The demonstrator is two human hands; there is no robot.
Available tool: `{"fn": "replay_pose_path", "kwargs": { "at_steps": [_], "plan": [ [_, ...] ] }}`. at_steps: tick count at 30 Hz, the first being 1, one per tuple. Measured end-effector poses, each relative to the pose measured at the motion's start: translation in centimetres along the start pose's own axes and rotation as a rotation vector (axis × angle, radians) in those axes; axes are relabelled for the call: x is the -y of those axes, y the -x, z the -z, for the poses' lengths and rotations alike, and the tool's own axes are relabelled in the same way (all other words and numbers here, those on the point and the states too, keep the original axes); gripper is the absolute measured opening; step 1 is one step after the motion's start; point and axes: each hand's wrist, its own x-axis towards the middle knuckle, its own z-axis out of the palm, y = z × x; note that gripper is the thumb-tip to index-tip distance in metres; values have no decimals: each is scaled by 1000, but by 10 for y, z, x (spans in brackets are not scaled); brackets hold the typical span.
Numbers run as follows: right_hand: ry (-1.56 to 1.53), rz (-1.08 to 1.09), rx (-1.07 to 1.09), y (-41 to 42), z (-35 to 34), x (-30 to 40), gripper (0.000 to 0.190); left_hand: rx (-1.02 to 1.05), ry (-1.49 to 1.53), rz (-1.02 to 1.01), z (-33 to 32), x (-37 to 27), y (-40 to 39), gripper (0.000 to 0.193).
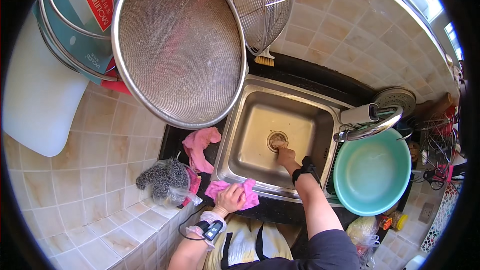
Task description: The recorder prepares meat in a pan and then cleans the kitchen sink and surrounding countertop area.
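My left hand (229, 198) presses on a pink cloth (249, 194) at the near left edge of the sink, its fingers curled over the fabric. Down in the stainless steel sink (252, 120), my right hand (286, 156) reaches to the drain (277, 139). Something pale and crumpled is at its fingertips over the drain; what it is, and whether the fingers grip it, cannot be made out. A chrome faucet (371, 129) arches from the sink's right side.
A turquoise basin (372, 172) stands right of the sink. Left lie another pink cloth (199, 150) and grey scouring pads (165, 178). A large mesh strainer (180, 48) hangs upper left, near a wire basket (258, 11) and a brush (264, 59).
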Motion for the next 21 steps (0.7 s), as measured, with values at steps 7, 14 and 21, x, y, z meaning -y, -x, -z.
{"fn": "replay_pose_path", "kwargs": {
  "at_steps": [7, 14, 21],
  "plan": [
    [-124, -86, 20, -4, -6, 12, 54, 2, -19, -5, -1, -3, -1, 10],
    [-194, -101, 48, -4, -8, 15, 51, 21, 1, -7, 1, -4, -5, 11],
    [-119, -94, -4, 2, -5, 17, 48, 14, -2, -6, 2, -5, -4, 10]
  ]
}}
